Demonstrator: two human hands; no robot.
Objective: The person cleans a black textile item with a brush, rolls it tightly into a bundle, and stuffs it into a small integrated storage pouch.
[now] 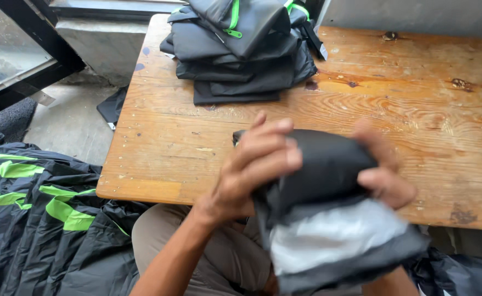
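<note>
Head view
Left hand [252, 170]: closed over the upper left end of the dark folded garment [323, 164]; the fingers [276, 145] are laid across its top, and the thumb cannot be seen.
Right hand [383, 170]: blurred; curled onto the garment's right end, with the fingertips pressed into the fabric.
Garment position: held between the two hands, above the near edge of the wooden table [361, 104]; a pale grey lining [328, 235] is seen hanging below the fingers.
Long axis: laid roughly left to right between the hands, the loose end pointed down toward the lap.
Count, held: one garment, gripped by two hands.
Count, stack: one pile of folded black garments [241, 55] with green zip trim, well beyond the fingers at the table's far side; the number of pieces in it cannot be told.
Count, floor: one heap of black and green fabric [38, 219], left of the left hand.
</note>
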